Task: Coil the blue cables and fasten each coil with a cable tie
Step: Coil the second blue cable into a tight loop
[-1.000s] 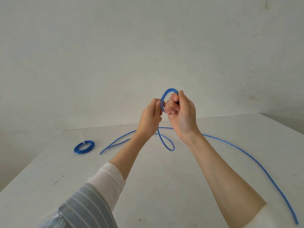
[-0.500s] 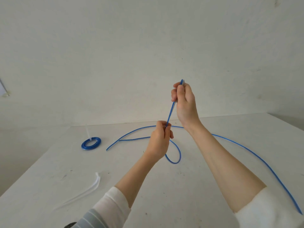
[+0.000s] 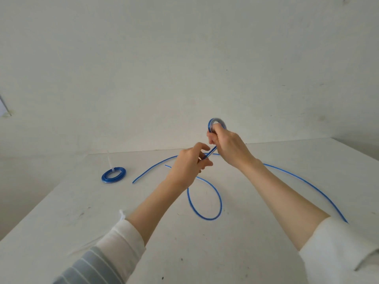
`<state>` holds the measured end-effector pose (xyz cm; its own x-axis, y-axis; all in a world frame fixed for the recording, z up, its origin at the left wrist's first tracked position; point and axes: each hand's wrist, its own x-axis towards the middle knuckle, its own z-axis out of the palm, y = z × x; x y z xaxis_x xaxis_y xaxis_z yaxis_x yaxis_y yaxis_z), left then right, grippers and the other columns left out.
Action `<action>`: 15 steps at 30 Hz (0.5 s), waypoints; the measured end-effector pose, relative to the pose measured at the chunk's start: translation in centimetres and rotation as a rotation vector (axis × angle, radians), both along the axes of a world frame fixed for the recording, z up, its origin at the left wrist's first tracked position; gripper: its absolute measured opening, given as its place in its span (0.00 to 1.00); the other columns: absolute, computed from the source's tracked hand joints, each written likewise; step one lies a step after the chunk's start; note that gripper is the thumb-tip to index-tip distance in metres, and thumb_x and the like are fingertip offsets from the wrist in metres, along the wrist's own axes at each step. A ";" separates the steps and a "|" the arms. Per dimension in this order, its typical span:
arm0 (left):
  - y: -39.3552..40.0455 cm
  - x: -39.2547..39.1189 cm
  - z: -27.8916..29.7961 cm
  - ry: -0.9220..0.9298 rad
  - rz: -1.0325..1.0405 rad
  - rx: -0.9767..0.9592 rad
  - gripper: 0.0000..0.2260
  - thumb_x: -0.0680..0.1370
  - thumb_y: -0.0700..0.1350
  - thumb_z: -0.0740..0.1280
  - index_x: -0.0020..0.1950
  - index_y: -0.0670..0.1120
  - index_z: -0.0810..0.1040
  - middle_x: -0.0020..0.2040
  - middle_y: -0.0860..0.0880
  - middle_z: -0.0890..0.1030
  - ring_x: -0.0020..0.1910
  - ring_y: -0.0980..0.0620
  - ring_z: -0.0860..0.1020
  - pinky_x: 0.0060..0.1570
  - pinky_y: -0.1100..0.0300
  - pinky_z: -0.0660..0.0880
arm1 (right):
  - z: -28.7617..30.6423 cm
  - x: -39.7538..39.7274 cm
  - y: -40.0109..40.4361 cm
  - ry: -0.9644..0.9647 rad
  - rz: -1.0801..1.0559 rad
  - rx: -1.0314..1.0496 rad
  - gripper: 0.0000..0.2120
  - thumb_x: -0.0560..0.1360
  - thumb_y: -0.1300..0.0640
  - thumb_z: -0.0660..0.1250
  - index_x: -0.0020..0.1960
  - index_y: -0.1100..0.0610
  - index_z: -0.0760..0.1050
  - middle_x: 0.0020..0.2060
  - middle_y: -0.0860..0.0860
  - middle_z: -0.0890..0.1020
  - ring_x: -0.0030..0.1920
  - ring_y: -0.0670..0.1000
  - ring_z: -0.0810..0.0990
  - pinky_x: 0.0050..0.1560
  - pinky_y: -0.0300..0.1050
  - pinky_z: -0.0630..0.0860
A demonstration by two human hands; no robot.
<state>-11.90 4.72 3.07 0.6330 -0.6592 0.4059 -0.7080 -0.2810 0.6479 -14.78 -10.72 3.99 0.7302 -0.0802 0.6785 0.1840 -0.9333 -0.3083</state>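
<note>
Slanting up-right, blue cable pinched between left hand and right hand fingers.

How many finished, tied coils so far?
1: the tied coil lies on the table's far left. The right hand holds a coil in progress, untied.
</note>
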 end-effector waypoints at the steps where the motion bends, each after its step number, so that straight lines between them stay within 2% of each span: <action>1: 0.2 0.3 0.2 -0.129 0.017 0.136 0.13 0.75 0.39 0.67 0.58 0.40 0.73 0.46 0.45 0.81 0.40 0.47 0.79 0.42 0.56 0.77 | -0.5 -0.2 -0.2 -0.001 -0.006 -0.115 0.04 0.79 0.61 0.58 0.46 0.60 0.66 0.37 0.50 0.79 0.37 0.59 0.77 0.33 0.47 0.69; 2: 0.3 0.5 0.4 -0.300 0.050 0.299 0.12 0.76 0.40 0.66 0.58 0.40 0.71 0.50 0.43 0.81 0.44 0.43 0.79 0.44 0.52 0.76 | -1.1 -0.4 -0.3 0.006 -0.009 -0.216 0.04 0.78 0.62 0.59 0.46 0.62 0.68 0.37 0.53 0.80 0.36 0.60 0.76 0.32 0.47 0.69; 4: 0.6 0.9 0.7 -0.629 0.136 0.538 0.07 0.78 0.41 0.63 0.55 0.41 0.69 0.49 0.44 0.80 0.44 0.40 0.78 0.39 0.52 0.72 | -1.9 -0.6 -0.4 0.046 -0.030 -0.316 0.06 0.78 0.62 0.60 0.45 0.65 0.69 0.37 0.59 0.80 0.36 0.60 0.73 0.32 0.48 0.67; 5: 0.8 0.7 1.0 -0.788 0.184 0.615 0.06 0.77 0.42 0.65 0.51 0.43 0.71 0.45 0.47 0.80 0.40 0.43 0.78 0.33 0.55 0.69 | -2.2 -0.7 -0.5 0.067 -0.044 -0.325 0.06 0.78 0.62 0.59 0.46 0.64 0.69 0.38 0.59 0.80 0.36 0.59 0.72 0.33 0.47 0.64; 6: 1.0 0.6 1.4 -0.929 0.228 0.684 0.08 0.72 0.44 0.71 0.46 0.45 0.73 0.38 0.50 0.81 0.33 0.48 0.78 0.27 0.58 0.64 | -2.4 -0.9 -0.6 0.087 -0.054 -0.325 0.06 0.79 0.61 0.58 0.47 0.64 0.69 0.40 0.59 0.80 0.37 0.58 0.71 0.35 0.46 0.62; 7: 1.1 0.5 1.8 -1.038 0.281 0.729 0.12 0.62 0.45 0.77 0.38 0.48 0.75 0.29 0.53 0.78 0.24 0.52 0.75 0.23 0.61 0.60 | -2.6 -1.0 -0.6 0.099 -0.055 -0.321 0.07 0.79 0.60 0.57 0.48 0.63 0.69 0.41 0.59 0.80 0.38 0.59 0.71 0.36 0.45 0.61; 8: 1.3 0.5 2.4 -1.114 0.312 0.727 0.15 0.53 0.44 0.80 0.30 0.49 0.75 0.22 0.53 0.74 0.19 0.55 0.71 0.19 0.62 0.57 | -2.7 -1.2 -0.7 0.098 -0.046 -0.319 0.08 0.80 0.58 0.57 0.48 0.63 0.69 0.41 0.59 0.80 0.39 0.59 0.72 0.37 0.44 0.60; 9: 1.3 0.7 2.9 -1.182 0.311 0.684 0.17 0.48 0.42 0.79 0.26 0.49 0.73 0.18 0.52 0.71 0.16 0.56 0.69 0.18 0.64 0.58 | -2.7 -1.3 -0.7 0.093 -0.036 -0.323 0.09 0.79 0.57 0.58 0.49 0.63 0.70 0.41 0.58 0.80 0.39 0.60 0.72 0.38 0.44 0.60; 10: 1.1 1.1 2.9 -1.204 0.292 0.653 0.17 0.47 0.39 0.78 0.24 0.49 0.72 0.18 0.52 0.70 0.16 0.56 0.69 0.19 0.66 0.62 | -2.6 -1.4 -0.6 0.093 -0.030 -0.335 0.10 0.79 0.55 0.58 0.49 0.63 0.70 0.41 0.58 0.80 0.39 0.60 0.73 0.38 0.44 0.60; 13: 0.7 1.8 2.9 -1.275 0.197 0.548 0.13 0.53 0.35 0.76 0.26 0.49 0.75 0.23 0.53 0.77 0.27 0.55 0.79 0.32 0.65 0.75 | -2.3 -1.3 -0.5 0.094 -0.052 -0.399 0.11 0.80 0.55 0.58 0.50 0.63 0.71 0.40 0.59 0.79 0.39 0.60 0.74 0.38 0.43 0.59; 15: 0.4 2.2 3.0 -1.247 0.155 0.427 0.10 0.59 0.33 0.74 0.29 0.47 0.78 0.33 0.51 0.83 0.37 0.50 0.82 0.41 0.62 0.78 | -2.1 -1.2 -0.5 0.091 -0.072 -0.403 0.12 0.80 0.55 0.56 0.50 0.64 0.70 0.40 0.59 0.79 0.39 0.61 0.74 0.38 0.43 0.58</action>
<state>-9.69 5.12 6.06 0.0700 -0.8343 0.5468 -0.7024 -0.4305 -0.5669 -16.01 -11.18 1.90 0.7909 0.1259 0.5989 0.1030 -0.9920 0.0726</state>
